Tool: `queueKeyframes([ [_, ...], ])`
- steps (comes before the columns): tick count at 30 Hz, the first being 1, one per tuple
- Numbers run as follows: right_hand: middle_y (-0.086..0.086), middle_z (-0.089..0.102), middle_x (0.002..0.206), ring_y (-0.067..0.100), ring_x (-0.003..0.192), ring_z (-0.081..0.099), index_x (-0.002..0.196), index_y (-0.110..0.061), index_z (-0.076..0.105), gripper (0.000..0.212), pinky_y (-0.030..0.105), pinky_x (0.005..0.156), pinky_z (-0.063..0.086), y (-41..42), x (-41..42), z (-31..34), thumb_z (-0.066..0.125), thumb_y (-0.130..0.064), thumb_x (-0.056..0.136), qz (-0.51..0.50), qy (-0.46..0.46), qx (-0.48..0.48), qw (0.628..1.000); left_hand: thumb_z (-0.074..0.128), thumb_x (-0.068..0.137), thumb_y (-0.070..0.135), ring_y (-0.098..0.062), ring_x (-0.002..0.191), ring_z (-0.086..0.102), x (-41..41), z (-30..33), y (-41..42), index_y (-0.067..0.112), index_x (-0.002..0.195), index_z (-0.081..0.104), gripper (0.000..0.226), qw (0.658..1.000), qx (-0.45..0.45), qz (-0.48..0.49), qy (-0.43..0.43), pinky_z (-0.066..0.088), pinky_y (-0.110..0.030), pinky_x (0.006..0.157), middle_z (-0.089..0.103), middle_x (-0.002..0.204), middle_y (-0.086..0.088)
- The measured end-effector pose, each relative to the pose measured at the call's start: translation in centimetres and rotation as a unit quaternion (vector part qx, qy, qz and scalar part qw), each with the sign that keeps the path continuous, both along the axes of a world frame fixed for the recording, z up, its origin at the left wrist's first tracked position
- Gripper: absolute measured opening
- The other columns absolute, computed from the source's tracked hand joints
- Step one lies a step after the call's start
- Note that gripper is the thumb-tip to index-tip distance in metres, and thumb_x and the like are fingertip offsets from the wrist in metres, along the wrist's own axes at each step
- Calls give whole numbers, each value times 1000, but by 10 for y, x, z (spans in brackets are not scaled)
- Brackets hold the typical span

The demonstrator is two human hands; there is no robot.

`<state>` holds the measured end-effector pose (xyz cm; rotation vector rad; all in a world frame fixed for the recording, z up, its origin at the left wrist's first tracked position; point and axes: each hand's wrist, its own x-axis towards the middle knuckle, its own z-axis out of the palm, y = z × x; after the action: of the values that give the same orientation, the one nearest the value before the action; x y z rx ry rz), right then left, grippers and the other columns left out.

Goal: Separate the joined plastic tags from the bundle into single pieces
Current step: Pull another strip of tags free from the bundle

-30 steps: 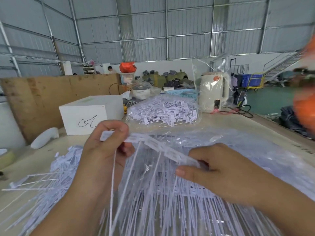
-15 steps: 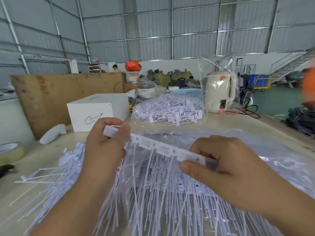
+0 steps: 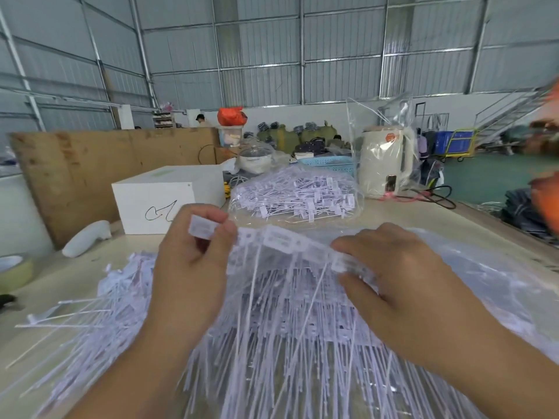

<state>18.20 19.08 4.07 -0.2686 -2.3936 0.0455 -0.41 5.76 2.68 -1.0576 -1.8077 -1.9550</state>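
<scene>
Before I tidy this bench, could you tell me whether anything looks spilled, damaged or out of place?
Nothing looks damaged. Loose white plastic tags lie fanned untidily over the table at the left, which suits sorting. The left hand and right hand pinch a joined strip of tags. A clear bag of tags sits behind.

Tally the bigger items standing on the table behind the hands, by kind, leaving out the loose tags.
White box: 1
Clear bag of tags: 1
Cream kettle: 1
Blue basket: 1
Tape roll: 1
Total: 5
</scene>
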Motion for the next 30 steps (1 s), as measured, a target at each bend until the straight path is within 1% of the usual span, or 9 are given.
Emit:
queueKeyframes([
  [4, -1, 61, 79, 24, 75, 49, 108, -11, 68, 22, 39, 68, 42, 0, -1, -4, 60, -15, 87, 21, 101, 15, 995, 61, 93, 21, -20, 50, 44, 9, -6, 2, 38, 84, 59, 20, 997, -49, -11, 65, 38, -24, 48, 57, 63, 2],
  [8, 7, 64, 93, 33, 83, 55, 115, -2, 67, 27, 49, 75, 44, -2, -1, -6, 59, -13, 91, 28, 179, 74, 981, 59, 92, 13, -18, 64, 51, 2, -5, 0, 41, 80, 59, 30, 995, -76, 37, 56, 37, -19, 51, 60, 75, 5],
  [11, 9, 65, 95, 34, 84, 56, 115, -1, 66, 29, 50, 76, 43, -6, -4, -8, 54, -16, 94, 35, 187, 93, 977, 61, 91, 12, -9, 69, 55, -1, -4, -2, 37, 80, 61, 28, 994, -83, 44, 50, 40, -17, 58, 62, 78, 15],
  [14, 7, 64, 94, 33, 83, 56, 115, -2, 67, 30, 49, 76, 43, -7, -5, -6, 51, -18, 94, 23, 176, 90, 980, 61, 91, 11, -10, 58, 52, -1, 0, -5, 37, 80, 64, 28, 998, -59, 18, 28, 37, -13, 50, 61, 72, 6],
  [19, 2, 63, 86, 29, 78, 53, 107, -9, 70, 24, 42, 73, 42, -7, -4, -4, 56, -20, 90, -1, 114, 99, 989, 51, 92, 17, -10, 45, 42, 15, 5, -5, 33, 75, 69, 30, 990, -5, -127, -62, 32, -25, 45, 51, 55, 11],
  [21, 1, 62, 84, 28, 76, 53, 103, -11, 71, 24, 38, 71, 40, -7, -5, -6, 56, -22, 88, -1, 79, 111, 991, 47, 89, 26, -4, 53, 47, 27, 4, -4, 33, 82, 69, 24, 987, -41, -156, 1, 38, -28, 52, 61, 77, 17],
  [23, 0, 62, 83, 28, 76, 54, 102, -11, 71, 23, 35, 70, 38, -6, -5, -8, 59, -21, 86, -1, 57, 118, 991, 47, 91, 29, 10, 74, 55, 36, 1, -2, 34, 97, 67, 22, 973, -119, -154, 121, 42, -14, 70, 61, 100, 24],
  [25, 0, 62, 82, 27, 75, 55, 103, -11, 71, 23, 36, 69, 40, -4, -6, -9, 62, -21, 84, 10, 47, 113, 992, 46, 93, 26, 17, 85, 52, 40, -3, 1, 33, 115, 63, 28, 952, -192, -130, 202, 35, -2, 74, 55, 101, 33],
  [30, -6, 62, 81, 19, 76, 53, 104, -15, 67, 27, 37, 70, 47, -7, -7, -14, 69, -18, 77, 61, 53, 71, 994, 44, 87, 23, 10, 85, 54, 50, -4, 3, 43, 126, 50, 44, 916, -274, -128, 266, 43, -16, 70, 58, 100, 25],
])
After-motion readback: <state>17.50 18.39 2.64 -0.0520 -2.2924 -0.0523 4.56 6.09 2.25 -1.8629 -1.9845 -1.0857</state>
